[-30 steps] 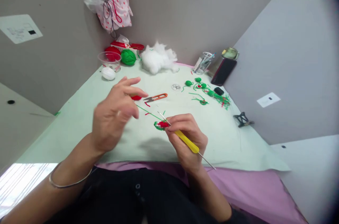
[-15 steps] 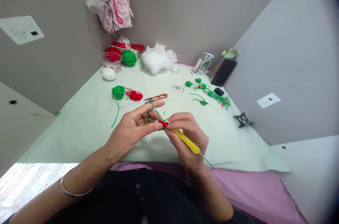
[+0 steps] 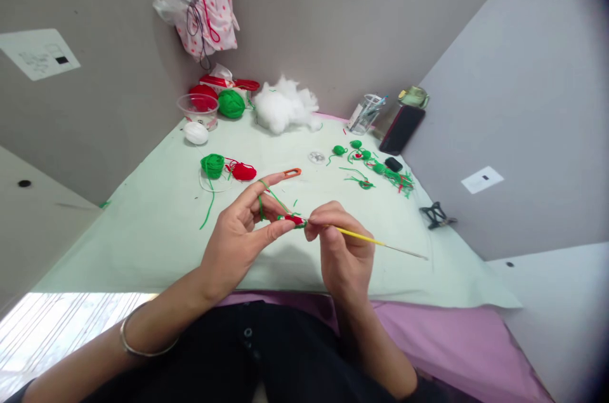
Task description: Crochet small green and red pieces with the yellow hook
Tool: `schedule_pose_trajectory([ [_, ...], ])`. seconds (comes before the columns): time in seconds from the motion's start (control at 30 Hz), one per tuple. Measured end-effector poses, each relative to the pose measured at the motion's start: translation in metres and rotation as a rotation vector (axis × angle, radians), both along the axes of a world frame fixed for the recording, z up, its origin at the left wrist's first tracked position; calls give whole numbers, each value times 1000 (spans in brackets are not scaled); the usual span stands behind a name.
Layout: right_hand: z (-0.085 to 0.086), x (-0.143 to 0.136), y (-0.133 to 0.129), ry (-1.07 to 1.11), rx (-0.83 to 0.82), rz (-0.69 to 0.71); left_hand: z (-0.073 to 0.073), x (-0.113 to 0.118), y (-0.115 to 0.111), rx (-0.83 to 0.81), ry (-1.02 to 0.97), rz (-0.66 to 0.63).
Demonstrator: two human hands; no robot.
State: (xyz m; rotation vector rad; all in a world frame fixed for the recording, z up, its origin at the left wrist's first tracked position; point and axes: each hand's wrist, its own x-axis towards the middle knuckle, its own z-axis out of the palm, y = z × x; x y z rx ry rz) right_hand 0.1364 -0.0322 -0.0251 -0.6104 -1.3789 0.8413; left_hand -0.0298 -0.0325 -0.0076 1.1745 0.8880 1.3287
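My left hand [image 3: 242, 231] pinches a small red and green crochet piece [image 3: 294, 220] between thumb and fingers. Green yarn [image 3: 276, 195] loops over its raised index finger and runs down to the piece. My right hand [image 3: 345, 247] grips a crochet hook [image 3: 359, 235] with a flat yellow handle, seen nearly edge-on, its rear metal end pointing right. The hook's front tip meets the piece, though fingers partly hide it. Just beyond my left index fingertip shows the orange handle of the thread snips [image 3: 293, 172]; their blades are hidden behind the hand.
Green yarn ball [image 3: 212, 166] and red yarn [image 3: 243, 171] lie left of centre. White stuffing [image 3: 285, 106] sits at the back beside a plastic tub [image 3: 198, 114]. Small green crochet pieces [image 3: 378, 168], a glass of pens [image 3: 365, 114] and a leaning phone [image 3: 402, 130] are at right.
The hook has turned in my right hand, its handle now edge-on and its rear end swung up and right. My left hand has shifted slightly, covering the snips' blades.
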Motion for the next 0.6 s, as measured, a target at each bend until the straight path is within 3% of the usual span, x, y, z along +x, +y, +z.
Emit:
schedule_pose_trajectory([
  [0.07,0,-1,0,18,-35,30,-1,0,-1,19,20,15],
  [0.17,1,-2,-4,-50,-8,-82,-2,1,-2,10,-3,2],
  [0.33,5,-3,-10,-320,215,-321,1,4,-2,-77,-55,-11],
  [0.47,4,-5,-8,-373,311,-370,1,4,-3,-79,-43,-8],
  [0.6,-9,-6,-7,-428,487,-454,0,2,-5,-33,25,12],
])
